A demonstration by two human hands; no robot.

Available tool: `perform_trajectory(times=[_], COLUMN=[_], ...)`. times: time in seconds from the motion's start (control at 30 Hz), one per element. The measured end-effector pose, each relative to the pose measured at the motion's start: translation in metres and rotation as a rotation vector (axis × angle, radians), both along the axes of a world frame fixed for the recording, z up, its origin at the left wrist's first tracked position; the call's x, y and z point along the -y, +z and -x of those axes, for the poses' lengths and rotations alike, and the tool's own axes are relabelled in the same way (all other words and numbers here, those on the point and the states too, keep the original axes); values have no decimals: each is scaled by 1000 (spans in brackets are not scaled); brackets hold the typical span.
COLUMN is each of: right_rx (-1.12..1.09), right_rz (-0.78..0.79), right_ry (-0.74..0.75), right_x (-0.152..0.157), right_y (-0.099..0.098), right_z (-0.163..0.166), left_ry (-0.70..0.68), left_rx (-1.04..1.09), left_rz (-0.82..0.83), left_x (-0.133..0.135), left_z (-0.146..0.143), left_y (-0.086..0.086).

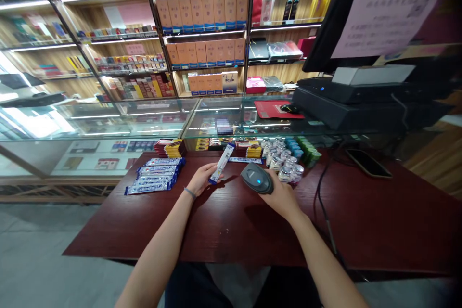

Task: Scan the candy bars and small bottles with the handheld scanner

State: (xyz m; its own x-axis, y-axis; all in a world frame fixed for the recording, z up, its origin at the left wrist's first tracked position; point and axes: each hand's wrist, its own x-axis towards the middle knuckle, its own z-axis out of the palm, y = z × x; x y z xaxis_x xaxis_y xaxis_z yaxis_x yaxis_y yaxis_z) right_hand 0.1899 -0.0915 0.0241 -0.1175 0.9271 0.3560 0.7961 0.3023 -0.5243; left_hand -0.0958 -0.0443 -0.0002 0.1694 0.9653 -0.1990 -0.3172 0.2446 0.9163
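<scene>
My left hand (202,179) pinches a long, narrow blue-and-white packet (222,162) by its lower end, tilted up above the table. Wrapped in my right hand (283,197) is a dark handheld barcode scanner (257,179) with a small blue light on top. Its front end points left toward the packet, with a gap between them. A similar packet (245,160) lies flat on the table behind my hands. Several more such packets (155,175) lie in an overlapping row to the left. What is printed on them is too small to read.
Small jars (283,159) with white, blue and green lids stand behind my right hand. Stacked yellow-brown packs (173,148) sit against the glass counter (151,120). A phone (368,162) and a black cable (323,211) lie to the right on the dark red table (224,231). Stocked shelves rise behind.
</scene>
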Motion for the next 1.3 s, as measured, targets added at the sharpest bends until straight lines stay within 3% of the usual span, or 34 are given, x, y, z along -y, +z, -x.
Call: perform_trajectory(times=[0.23,0.47,0.67,0.83,1.0,1.13,1.3], right_rx=[167,116,163,222,199,169,166], right_rz=[-68,-90,-146,-176,-240,-292,-295], right_ry=[23,22,6,41,38,120,228], right_x=[0,1,-3,-6,-3,-3,-2], right_y=[-6,-8,-14,-18,-21,-24,-25], right_z=[3,4,0,0,10,18,26], left_ry=[21,20,175,421,443,337,134], left_rx=[-33,-6,-80,-591,-1172,-1488,-1650], left_rz=[-11,7,-161,-490,-761,-773,-683], left_x=[-3,-3,-9,-13,19,53,71], left_z=[-3,-2,10,64,137,192,238], left_y=[-4,-8,14,48,58,50,34])
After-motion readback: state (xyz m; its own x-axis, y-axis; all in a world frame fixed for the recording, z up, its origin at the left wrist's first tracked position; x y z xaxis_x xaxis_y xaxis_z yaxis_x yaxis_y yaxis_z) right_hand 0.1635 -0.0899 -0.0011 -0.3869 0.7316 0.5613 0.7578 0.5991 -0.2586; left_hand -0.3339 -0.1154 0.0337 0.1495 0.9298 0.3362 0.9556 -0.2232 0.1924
